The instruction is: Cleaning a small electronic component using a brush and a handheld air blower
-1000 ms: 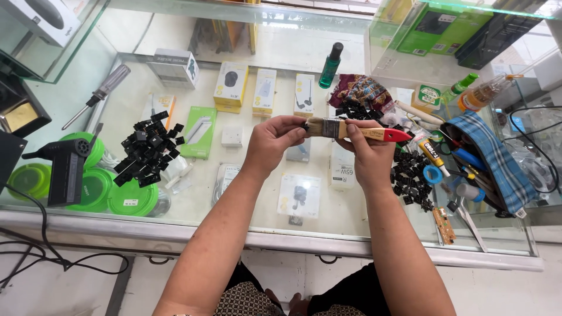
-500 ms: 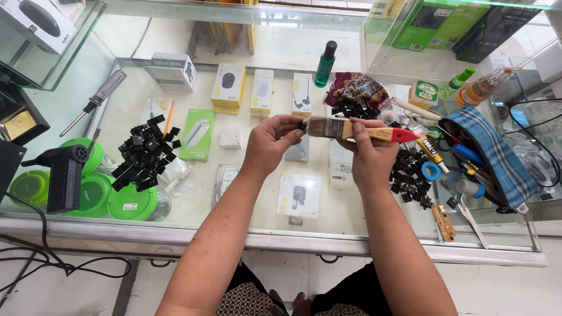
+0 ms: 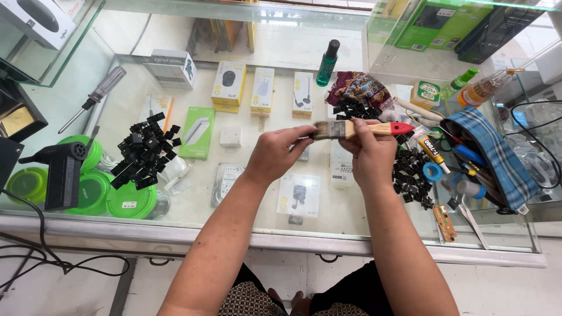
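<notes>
Two hands on one paintbrush (image 3: 358, 129) above the glass counter (image 3: 246, 205): left hand (image 3: 275, 157) pinches bristles, right hand (image 3: 367, 155) grips wooden handle. Risk: flicked bristles could scatter the black keycaps (image 3: 142, 153) lying loose left and right.

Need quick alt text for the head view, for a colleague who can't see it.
Both hands hold a paintbrush above a glass counter: right hand on the handle, left hand at the bristles. Piles of black keycaps lie either side.
</notes>
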